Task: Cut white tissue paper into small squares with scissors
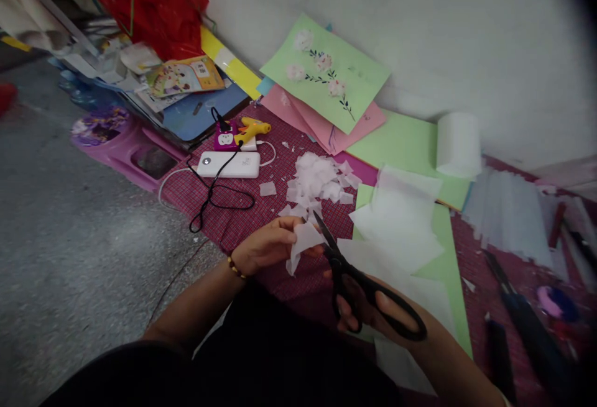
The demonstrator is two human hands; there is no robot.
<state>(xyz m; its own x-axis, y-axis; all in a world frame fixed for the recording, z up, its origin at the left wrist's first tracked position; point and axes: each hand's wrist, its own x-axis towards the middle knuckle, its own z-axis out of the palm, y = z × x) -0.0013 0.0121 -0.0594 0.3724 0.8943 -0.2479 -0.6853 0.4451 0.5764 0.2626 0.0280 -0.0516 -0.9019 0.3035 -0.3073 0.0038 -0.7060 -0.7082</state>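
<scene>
In my left hand (265,245), a white paper piece (305,237) is pinched in a narrow grip, folded and hanging above the near side of the bench (233,220). My right hand (389,301) has its grip closed through the loops of the black scissors (336,258), whose tip points up and away from me, just beside the paper piece. I cannot tell whether the blades are fully together.

The main hazard, as I judge it, is a nick to my left fingertips, caused by the blade lying so near them while the thin paper hides part of what is behind. The paper piece could also crease or tear if the fold slips. A sleeve or a brisk sweep could scatter the loose pile (314,177) just ahead, since its pieces are light. The black cable (226,207) loops near my left wrist and might snag, dragging at the yellow glue gun (254,128) or the white power bank (228,164).

As for edges, the bench ends at my left, with the floor (107,251) below, so scraps could drop there. The wall (373,9) limits reach behind the pile. White sheets (405,220) crowd my right forearm, with dark tools (527,320) beyond. I judge the easiest movement to be upward.
</scene>
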